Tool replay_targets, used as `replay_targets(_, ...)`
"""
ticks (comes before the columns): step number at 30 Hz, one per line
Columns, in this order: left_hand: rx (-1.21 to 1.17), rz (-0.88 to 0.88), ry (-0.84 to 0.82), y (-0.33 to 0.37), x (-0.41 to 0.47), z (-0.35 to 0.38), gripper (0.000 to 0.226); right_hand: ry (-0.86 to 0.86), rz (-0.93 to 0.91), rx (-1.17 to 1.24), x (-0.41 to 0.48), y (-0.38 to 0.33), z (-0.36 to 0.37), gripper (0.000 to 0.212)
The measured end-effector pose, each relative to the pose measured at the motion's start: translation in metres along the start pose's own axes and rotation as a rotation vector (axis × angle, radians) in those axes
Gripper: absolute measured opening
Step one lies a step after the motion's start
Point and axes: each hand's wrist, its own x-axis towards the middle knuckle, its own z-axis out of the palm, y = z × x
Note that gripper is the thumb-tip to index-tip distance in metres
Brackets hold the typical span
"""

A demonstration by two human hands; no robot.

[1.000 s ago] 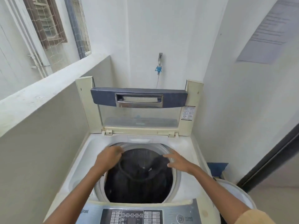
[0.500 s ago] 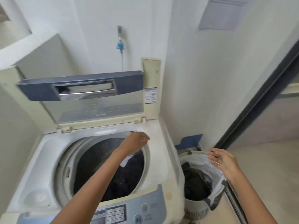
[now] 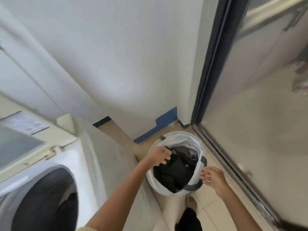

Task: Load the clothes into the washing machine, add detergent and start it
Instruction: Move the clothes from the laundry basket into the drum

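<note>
A white laundry basket (image 3: 176, 136) with grey handles stands on the floor to the right of the washing machine (image 3: 80, 157). Dark clothes (image 3: 178, 170) fill it. My left hand (image 3: 159, 155) reaches over the basket's left rim, fingers curled onto a dark garment at the top of the pile. My right hand (image 3: 214, 180) is at the basket's right rim beside a grey handle (image 3: 193, 186), fingers apart and holding nothing. The machine's lid (image 3: 15, 144) stands raised, and dark clothes (image 3: 48, 202) lie in its drum.
A white wall runs behind the basket, with a blue strip (image 3: 160, 126) at its foot. A sliding glass door in a dark frame (image 3: 215, 147) runs close along the basket's right side. My foot (image 3: 191, 204) stands on the tiled floor just in front of the basket.
My view has swung right and down from the drum to the basket. My left hand left the drum and went into the basket; my right hand moved down to its right rim.
</note>
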Motion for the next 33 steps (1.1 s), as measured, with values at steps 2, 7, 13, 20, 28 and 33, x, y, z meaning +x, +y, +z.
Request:
replay_targets(2, -0.125, -0.121, -0.002, -0.018, 0.042, 0.025, 0.023, -0.026, 0.065, -0.055, 0.031, 0.015, 0.008, 0.011)
replay_targets(7, -0.419, -0.343, 0.156, -0.079, 0.118, 0.08, 0.018, -0.17, 0.168, -0.384, 0.122, 0.067, 0.048, 0.014)
replay_targets(13, -0.579, -0.511, 0.241, -0.146, 0.182, 0.12, 0.024, -0.266, -0.335, -1.392, 0.225, 0.117, 0.102, 0.066)
replay_targets(20, -0.522, -0.58, 0.171, -0.193, 0.226, 0.136, 0.031, -0.378, -0.008, -1.607, 0.311, 0.184, 0.107, 0.057)
replay_targets(28, -0.809, -0.65, 0.205, -0.193, 0.21, 0.129, 0.034, -0.379, 0.269, -0.604, 0.267, 0.115, 0.071, 0.024)
replay_targets(33, -1.236, -0.673, 0.011, -0.178, 0.219, 0.114, 0.072, -0.622, 0.45, -0.034, 0.195, 0.062, 0.067, 0.031)
